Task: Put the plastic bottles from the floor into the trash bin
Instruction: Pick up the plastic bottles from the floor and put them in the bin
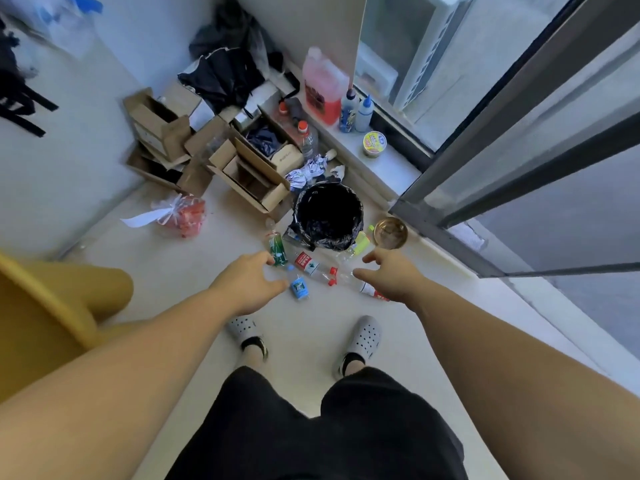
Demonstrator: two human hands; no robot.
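Both hands, left (254,284) and right (388,271), reach with grips apart and empty over the bottles (313,266) lying on the floor beside the bin (329,216); empty, they look light, crushable and slippery, best gripped mid-body.

Both arms reach down over a scatter of plastic bottles on the pale floor. The left hand (250,279), fingers spread, hovers by the green-label bottle (277,249) and blue-label bottle (298,285). The right hand (389,273) hangs open over a clear red-capped bottle (313,268). Just beyond stands the black-lined trash bin (329,216), with a brass bowl (390,233) beside it and cardboard boxes (249,174) behind.
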